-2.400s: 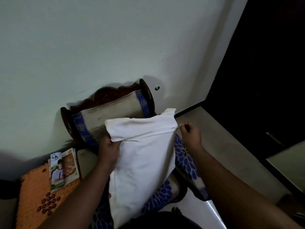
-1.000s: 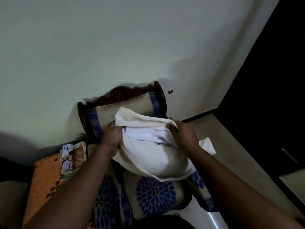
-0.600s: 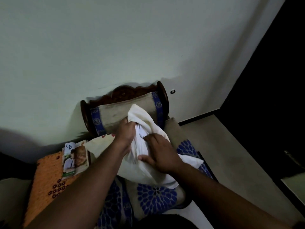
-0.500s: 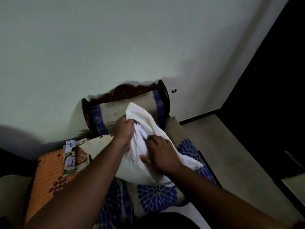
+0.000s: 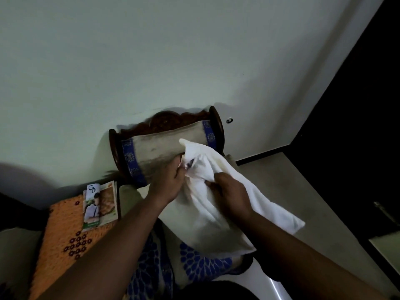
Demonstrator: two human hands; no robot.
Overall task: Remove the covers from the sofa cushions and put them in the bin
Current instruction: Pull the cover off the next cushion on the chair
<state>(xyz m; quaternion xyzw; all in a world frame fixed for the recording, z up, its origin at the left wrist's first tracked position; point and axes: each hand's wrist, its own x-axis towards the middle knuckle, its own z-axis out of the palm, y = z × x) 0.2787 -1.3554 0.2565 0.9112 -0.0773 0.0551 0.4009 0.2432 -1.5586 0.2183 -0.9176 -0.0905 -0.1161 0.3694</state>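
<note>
Since the earlier views the white cushion (image 5: 218, 204) has swung from upright to lying slantwise across the sofa seat, and both hands have closed in on its upper end beside the bolster. It looks light, soft and floppy, with loose cloth that bunches readily; the likely place to take hold is that gathered opening at the top, one hand keeping the filling back while the other draws the cover off, though cover and inner pad cannot be told apart here. The blue-flowered sofa seat (image 5: 201, 267) lies under the cushion, and the roll-shaped bolster (image 5: 160, 148) in its dark wooden arm sits just behind the hands, close enough to crowd a pull in that direction. An orange mat (image 5: 62, 230) with a magazine (image 5: 100, 204) on it lies well to the left. No bin is in view. The left hand (image 5: 167, 182) grips bunched cloth at the cushion's top; the right hand (image 5: 232, 195) pinches a fold just beside it.
</note>
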